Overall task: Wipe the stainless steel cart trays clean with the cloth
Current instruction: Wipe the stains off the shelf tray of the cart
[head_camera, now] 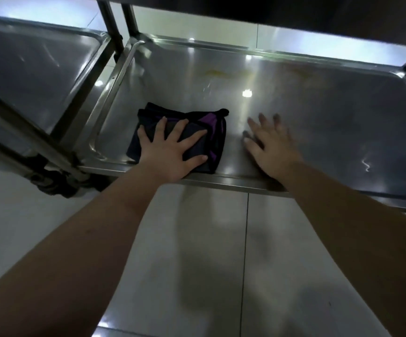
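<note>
A folded dark cloth with purple edging lies on the lower stainless steel cart tray, near its front left corner. My left hand presses flat on the cloth with its fingers spread. To the right of the cloth, my right hand lies flat on the bare tray with straight fingers and holds nothing; it looks blurred. Yellowish smears mark the tray near its back rim.
A second steel cart tray stands to the left, with upright posts between the two carts. A caster wheel sits under the front left corner. An upper shelf overhangs the tray. Pale floor tiles lie below.
</note>
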